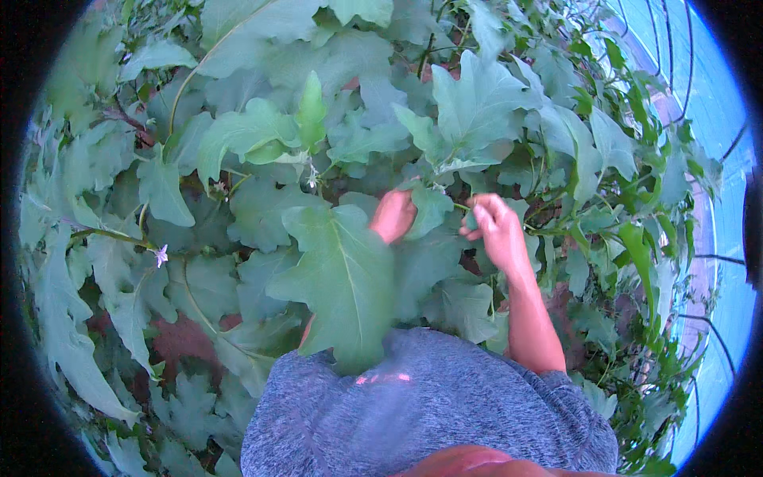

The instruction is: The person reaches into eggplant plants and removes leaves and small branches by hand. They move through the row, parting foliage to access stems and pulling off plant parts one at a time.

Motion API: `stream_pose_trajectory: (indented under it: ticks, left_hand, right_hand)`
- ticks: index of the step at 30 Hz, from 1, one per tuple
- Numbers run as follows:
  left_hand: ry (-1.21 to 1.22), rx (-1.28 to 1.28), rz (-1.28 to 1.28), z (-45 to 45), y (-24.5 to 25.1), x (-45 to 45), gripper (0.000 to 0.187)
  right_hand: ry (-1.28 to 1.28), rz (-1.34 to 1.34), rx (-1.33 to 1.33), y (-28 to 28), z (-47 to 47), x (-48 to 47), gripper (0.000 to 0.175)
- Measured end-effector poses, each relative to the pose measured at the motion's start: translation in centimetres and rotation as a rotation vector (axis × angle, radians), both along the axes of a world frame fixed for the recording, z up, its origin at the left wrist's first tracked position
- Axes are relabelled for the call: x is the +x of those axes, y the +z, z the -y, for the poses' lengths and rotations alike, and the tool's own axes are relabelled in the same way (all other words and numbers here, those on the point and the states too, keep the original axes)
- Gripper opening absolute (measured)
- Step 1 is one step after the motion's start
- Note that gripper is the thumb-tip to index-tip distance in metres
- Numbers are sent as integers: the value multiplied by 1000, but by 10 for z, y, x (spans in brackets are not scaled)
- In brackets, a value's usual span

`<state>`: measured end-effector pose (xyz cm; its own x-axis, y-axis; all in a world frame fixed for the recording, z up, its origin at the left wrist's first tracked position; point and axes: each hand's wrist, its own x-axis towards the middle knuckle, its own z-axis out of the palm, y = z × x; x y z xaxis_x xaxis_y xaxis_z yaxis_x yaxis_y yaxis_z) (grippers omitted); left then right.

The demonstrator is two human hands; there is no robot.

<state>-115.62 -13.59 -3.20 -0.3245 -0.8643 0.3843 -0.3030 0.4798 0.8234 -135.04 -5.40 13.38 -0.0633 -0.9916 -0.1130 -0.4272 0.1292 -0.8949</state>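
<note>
Large lobed leaves of eggplant plants surround both hands. My left hand (394, 216) reaches in among the foliage, its fingertips hidden behind a lobed leaf (430, 208). A broad leaf (343, 280) covers most of that forearm. To the right, my right hand (496, 223) has its thumb and fingers bent together around a small green plant part (471, 220), with a thin green stem (460, 207) running up to the fingertips. Between the hands, a whitish bud (439, 188) shows above the lobed leaf. Whether my left hand holds anything is hidden.
A pale purple star-shaped flower (161, 256) hangs on the left, and a whitish flower (312, 176) near the middle. Reddish-brown soil (182, 343) shows through gaps. Beyond the plants on the right stands a blue sheet wall (730, 208) with dark curved lines.
</note>
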Motion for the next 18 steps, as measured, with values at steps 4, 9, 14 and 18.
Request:
stream_pose_trajectory:
  ticks: [4, 9, 14, 18]
  left_hand:
    - [-69, 218, -14, 2, -13, 0, 35]
    - [-75, 376, -82, -12, -3, 1, 48]
    - [-303, 494, -6, -17, 24, 1, 40]
    - [-39, 322, 318, -22, 31, -8, 27]
  right_hand:
    - [110, -236, 202, -14, 41, -10, 30]
    - [242, -93, 89, -43, 57, 1, 33]
    - [237, -70, 110, -47, 46, -1, 38]
    - [291, -45, 64, -49, 37, -5, 41]
